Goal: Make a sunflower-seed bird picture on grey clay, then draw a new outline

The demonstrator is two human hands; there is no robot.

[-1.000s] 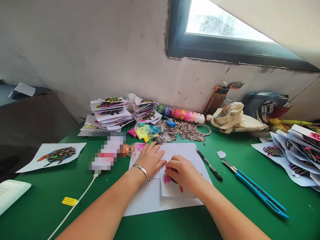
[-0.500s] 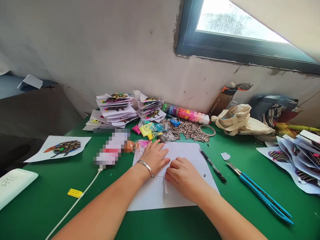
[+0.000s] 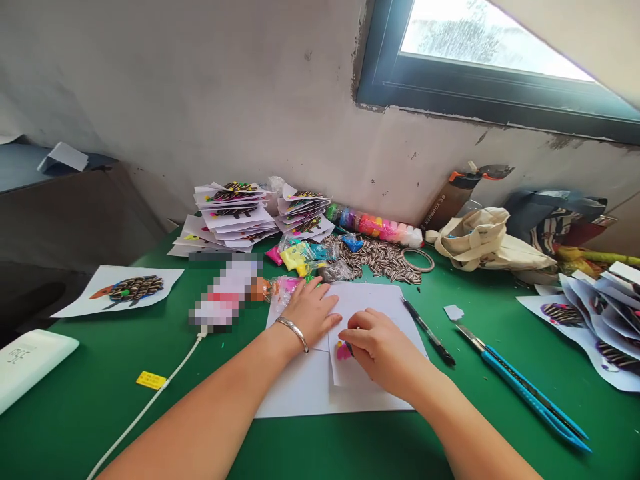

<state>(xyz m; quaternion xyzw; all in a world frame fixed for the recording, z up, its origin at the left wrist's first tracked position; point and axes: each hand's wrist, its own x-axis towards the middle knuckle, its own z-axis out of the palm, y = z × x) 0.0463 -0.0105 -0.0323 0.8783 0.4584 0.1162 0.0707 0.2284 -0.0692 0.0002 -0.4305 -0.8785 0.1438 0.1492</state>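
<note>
My left hand [image 3: 313,310], a bracelet on its wrist, lies flat with fingers spread on a white sheet of paper [image 3: 373,303] on the green table [image 3: 100,413]. My right hand [image 3: 383,347] rests on the same sheet, its fingers curled and pressed down over a small pink and yellow clay shape [image 3: 343,351]. What the fingertips grip is hidden. A larger white sheet [image 3: 300,393] lies underneath.
A heap of striped sunflower seeds [image 3: 385,259], clay packets [image 3: 300,257], a row of clay tubs [image 3: 375,228] and stacks of finished seed pictures [image 3: 235,213] lie behind. A black pen [image 3: 429,331], blue utility knife [image 3: 530,393], cloth bag [image 3: 480,243] and more pictures [image 3: 595,313] are right; cable [image 3: 150,403] left.
My right hand has shifted slightly, uncovering the pink clay shape beneath its fingers. The left hand stays flat on the paper. The view has drifted a little.
</note>
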